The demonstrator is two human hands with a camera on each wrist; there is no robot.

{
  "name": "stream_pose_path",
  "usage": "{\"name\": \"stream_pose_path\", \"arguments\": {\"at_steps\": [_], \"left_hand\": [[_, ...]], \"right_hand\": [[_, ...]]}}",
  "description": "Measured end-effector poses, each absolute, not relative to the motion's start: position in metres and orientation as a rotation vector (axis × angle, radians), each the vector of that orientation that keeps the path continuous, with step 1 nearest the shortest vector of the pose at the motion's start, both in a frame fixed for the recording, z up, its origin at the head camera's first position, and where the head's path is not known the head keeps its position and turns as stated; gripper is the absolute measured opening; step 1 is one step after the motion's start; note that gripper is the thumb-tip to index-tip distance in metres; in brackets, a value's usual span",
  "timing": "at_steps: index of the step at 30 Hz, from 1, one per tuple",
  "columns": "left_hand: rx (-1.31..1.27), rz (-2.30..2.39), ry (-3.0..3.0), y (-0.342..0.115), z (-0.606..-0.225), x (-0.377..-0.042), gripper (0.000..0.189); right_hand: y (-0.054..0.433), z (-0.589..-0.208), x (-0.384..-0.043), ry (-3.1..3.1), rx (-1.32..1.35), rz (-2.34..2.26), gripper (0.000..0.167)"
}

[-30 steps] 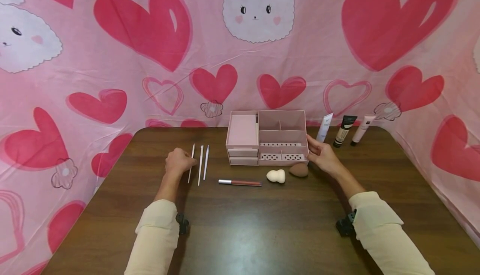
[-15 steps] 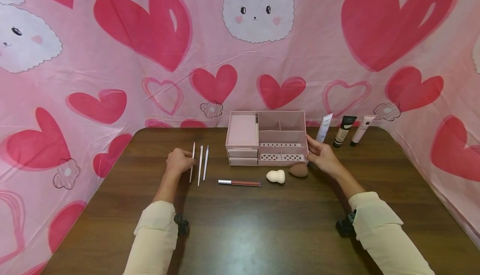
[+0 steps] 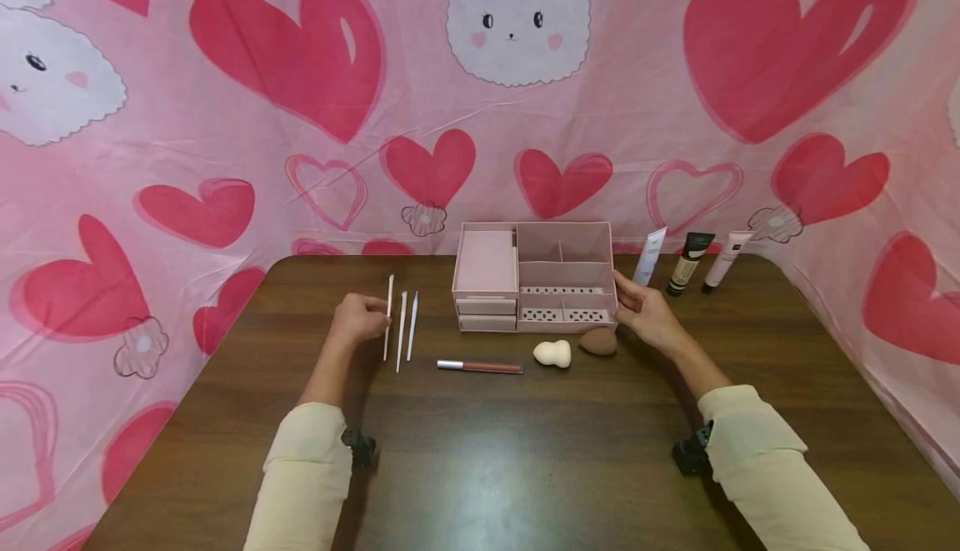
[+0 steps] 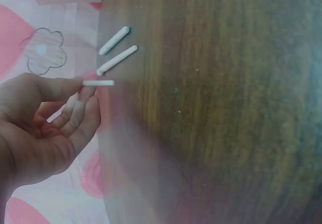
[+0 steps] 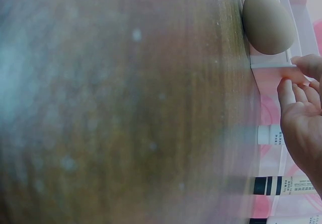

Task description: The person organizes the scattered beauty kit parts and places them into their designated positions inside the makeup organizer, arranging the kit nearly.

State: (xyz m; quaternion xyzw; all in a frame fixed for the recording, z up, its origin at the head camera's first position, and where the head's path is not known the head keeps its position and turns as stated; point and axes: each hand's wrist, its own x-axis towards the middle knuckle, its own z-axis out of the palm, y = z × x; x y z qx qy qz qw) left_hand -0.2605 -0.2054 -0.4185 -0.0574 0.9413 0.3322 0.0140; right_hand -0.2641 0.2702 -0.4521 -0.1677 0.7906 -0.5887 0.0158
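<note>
My left hand (image 3: 360,318) pinches a slim white makeup brush (image 3: 387,338) between thumb and fingers, left of the organizer. In the left wrist view, one end of that brush (image 4: 103,83) sticks out past the fingertips. Two more slim white brushes (image 3: 401,338) lie side by side just to its right. My right hand (image 3: 647,313) holds the right side wall of a pink makeup organizer (image 3: 487,259). Its fingertips are at the wall's front edge in the right wrist view, close to a brown teardrop makeup sponge (image 5: 268,25).
A cream makeup sponge (image 3: 552,353) and a lip gloss tube (image 3: 480,366) lie in front of the organizer. Three cosmetic tubes, including a black-and-beige one (image 3: 688,263), stand behind the right hand. A pink heart-print cloth (image 3: 420,76) hangs behind the wooden table (image 3: 510,468).
My left hand has shifted slightly up and right with the brush, which now stands farther from me and closer to the other two. The right hand has stayed on the organizer.
</note>
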Motion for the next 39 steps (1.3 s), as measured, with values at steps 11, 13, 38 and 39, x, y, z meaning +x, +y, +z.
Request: {"name": "stream_pose_path", "arguments": {"at_steps": [11,13,38,39], "left_hand": [[-0.239,1.596,2.558,-0.200,-0.412,-0.264,0.046],[-0.245,1.655,2.492,-0.199,-0.410,-0.265,0.046],[-0.178,1.870,2.276,-0.174,-0.388,-0.274,0.049],[-0.177,1.867,2.276,-0.173,-0.387,-0.275,0.049]], "right_hand": [[0.270,-0.452,-0.264,2.448,-0.523,-1.838,0.070],[0.270,-0.452,-0.264,2.451,-0.525,-1.836,0.070],[0.269,-0.452,-0.263,2.446,-0.524,-1.847,0.070],[0.269,-0.452,-0.262,2.441,-0.525,-1.850,0.070]]}}
